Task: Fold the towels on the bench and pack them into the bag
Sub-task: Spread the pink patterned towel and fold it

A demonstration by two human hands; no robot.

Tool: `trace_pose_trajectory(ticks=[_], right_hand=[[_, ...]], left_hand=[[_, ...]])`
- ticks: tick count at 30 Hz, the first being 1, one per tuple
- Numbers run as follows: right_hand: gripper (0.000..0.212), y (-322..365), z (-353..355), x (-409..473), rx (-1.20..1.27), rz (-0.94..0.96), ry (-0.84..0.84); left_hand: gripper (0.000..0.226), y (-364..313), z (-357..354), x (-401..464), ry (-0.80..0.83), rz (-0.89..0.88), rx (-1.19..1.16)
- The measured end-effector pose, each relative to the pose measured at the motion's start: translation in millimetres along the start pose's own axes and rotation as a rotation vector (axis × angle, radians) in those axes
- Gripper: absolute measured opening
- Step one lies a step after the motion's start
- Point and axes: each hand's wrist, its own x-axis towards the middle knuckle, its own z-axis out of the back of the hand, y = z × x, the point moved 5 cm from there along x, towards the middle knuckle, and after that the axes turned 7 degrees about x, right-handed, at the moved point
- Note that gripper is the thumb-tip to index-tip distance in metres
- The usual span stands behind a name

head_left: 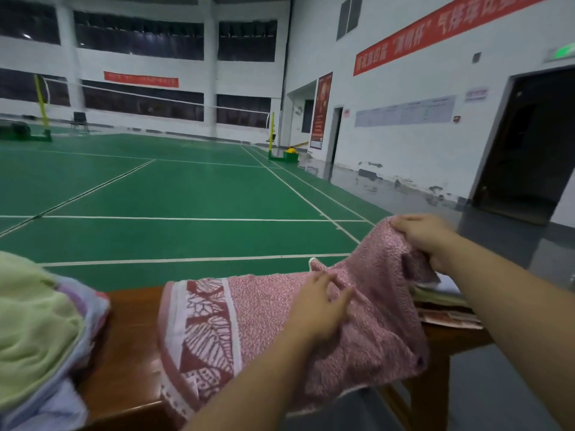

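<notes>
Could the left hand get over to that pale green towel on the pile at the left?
Probably yes. The left hand lies flat on the pink patterned towel, gripping nothing, and bare brown wooden bench separates it from the pale green towel, which lies on top of its pile.

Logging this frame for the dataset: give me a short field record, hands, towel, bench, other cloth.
setting: indoor badminton court
bench: brown wooden bench
towel in work: pink terry towel with leaf-pattern border, spread across bench
left hand: flat on towel, pressing
right hand: grips towel's raised far end
other cloth: pale green towel on pile at left
bag: not identifiable
</notes>
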Motion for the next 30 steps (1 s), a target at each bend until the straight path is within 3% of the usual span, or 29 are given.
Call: trace_pose_trajectory(ticks=[4, 7, 9, 11, 13, 14, 17, 20, 25, 28, 30], right_hand=[[0.005, 13, -19, -18, -0.032, 0.023, 0.09], [0.022, 36, -66, -48, -0.003, 0.069, 0.308], [0.026, 48, -111, -73, -0.004, 0.098, 0.493], [0.032, 50, -161, -110, -0.023, 0.028, 0.791], [0.044, 39, -202, -143, -0.131, -0.065, 1.102], [0.047, 33, -217, -151, -0.185, -0.065, 1.174], [0.043, 19, -236, -146, -0.236, 0.042, 1.022], [0.033, -4, -233, -130, -0.308, 0.077, 0.865], [0.031, -32, -234, -135, -0.45, 0.296, 0.753], [0.034, -45, -246, -144, -0.567, 0.389, 0.693], [0.029, -48, -250, -147, -0.592, 0.439, 0.643]], left_hand=[[0.038, 34, 53, -8, -0.105, 0.058, -0.034], [0.031, 83, 101, -18, -0.155, 0.227, -0.102], [0.033, 111, 131, -32, -0.196, 0.306, -0.076], [0.036, 136, 157, -45, -0.271, 0.364, -0.081], [0.041, 157, 174, -54, -0.311, 0.447, -0.266], [0.045, 162, 180, -61, -0.31, 0.503, -0.361], [0.059, 168, 189, -79, -0.227, 0.625, -0.411], [0.052, 169, 189, -90, -0.124, 0.596, -0.274], [0.037, 158, 188, -87, -0.027, 0.346, 0.469], [0.037, 148, 185, -90, -0.021, 0.263, 0.656], [0.045, 145, 181, -94, -0.007, 0.261, 0.644]])
